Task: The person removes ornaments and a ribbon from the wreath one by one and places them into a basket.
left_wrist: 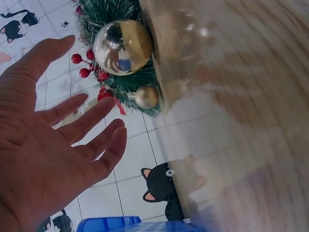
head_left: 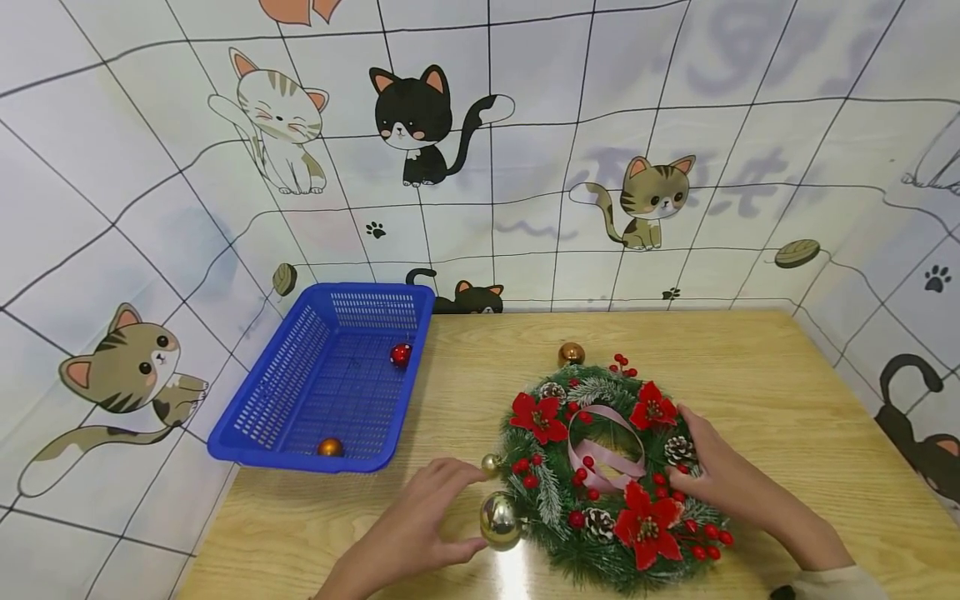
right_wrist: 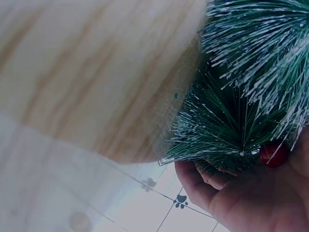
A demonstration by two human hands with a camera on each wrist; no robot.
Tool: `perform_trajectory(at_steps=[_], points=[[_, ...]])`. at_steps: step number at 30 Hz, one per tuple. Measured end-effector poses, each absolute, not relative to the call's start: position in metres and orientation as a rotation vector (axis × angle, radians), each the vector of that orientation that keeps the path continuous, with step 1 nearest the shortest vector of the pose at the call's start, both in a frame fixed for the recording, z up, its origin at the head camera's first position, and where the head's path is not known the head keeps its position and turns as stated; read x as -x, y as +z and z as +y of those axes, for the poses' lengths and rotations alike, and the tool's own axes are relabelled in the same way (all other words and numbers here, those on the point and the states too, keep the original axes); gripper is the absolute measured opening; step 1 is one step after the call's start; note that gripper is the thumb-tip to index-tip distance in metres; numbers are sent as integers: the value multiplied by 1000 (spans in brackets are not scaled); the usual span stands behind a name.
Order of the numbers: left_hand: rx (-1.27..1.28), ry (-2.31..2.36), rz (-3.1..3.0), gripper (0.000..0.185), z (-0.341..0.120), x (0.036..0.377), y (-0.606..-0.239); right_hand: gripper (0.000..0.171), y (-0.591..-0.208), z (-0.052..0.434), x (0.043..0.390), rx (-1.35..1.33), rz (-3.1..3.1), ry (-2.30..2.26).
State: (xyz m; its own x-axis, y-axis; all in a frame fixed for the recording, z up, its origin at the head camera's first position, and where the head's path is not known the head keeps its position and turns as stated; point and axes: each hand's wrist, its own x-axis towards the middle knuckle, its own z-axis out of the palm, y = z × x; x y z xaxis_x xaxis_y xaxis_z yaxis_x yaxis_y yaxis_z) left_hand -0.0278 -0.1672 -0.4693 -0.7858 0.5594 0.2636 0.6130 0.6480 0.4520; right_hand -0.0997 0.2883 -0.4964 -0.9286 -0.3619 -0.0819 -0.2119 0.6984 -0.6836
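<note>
A green Christmas wreath (head_left: 555, 508) with red poinsettias, berries and pinecones lies on the wooden table. My right hand (head_left: 723, 475) grips its right edge, thumb on top; the other fingers are partly hidden by the needles. In the right wrist view, those needles (right_wrist: 231, 116) rest against the hand (right_wrist: 260, 203). At the wreath's left side sit a large shiny gold bauble (head_left: 500, 521) and a small gold bauble (head_left: 491, 464). My left hand (head_left: 412, 521) is beside them, thumb and fingers spread. The left wrist view shows a gap between the hand (left_wrist: 58, 140) and the large bauble (left_wrist: 123, 47).
On the left of the table stands a blue plastic basket (head_left: 225, 446) holding a red bauble (head_left: 401, 356) and an orange-gold bauble (head_left: 330, 447). A copper bauble (head_left: 572, 353) sits behind the wreath. A pink ribbon (head_left: 600, 479) loops inside the ring. Cat-printed walls surround the table.
</note>
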Motion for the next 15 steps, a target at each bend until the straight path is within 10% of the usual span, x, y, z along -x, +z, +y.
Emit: perform_trajectory(at_steps=[15], points=[[933, -858, -2935, 63, -155, 31, -469, 110, -499, 291, 102, 477, 2703, -1035]])
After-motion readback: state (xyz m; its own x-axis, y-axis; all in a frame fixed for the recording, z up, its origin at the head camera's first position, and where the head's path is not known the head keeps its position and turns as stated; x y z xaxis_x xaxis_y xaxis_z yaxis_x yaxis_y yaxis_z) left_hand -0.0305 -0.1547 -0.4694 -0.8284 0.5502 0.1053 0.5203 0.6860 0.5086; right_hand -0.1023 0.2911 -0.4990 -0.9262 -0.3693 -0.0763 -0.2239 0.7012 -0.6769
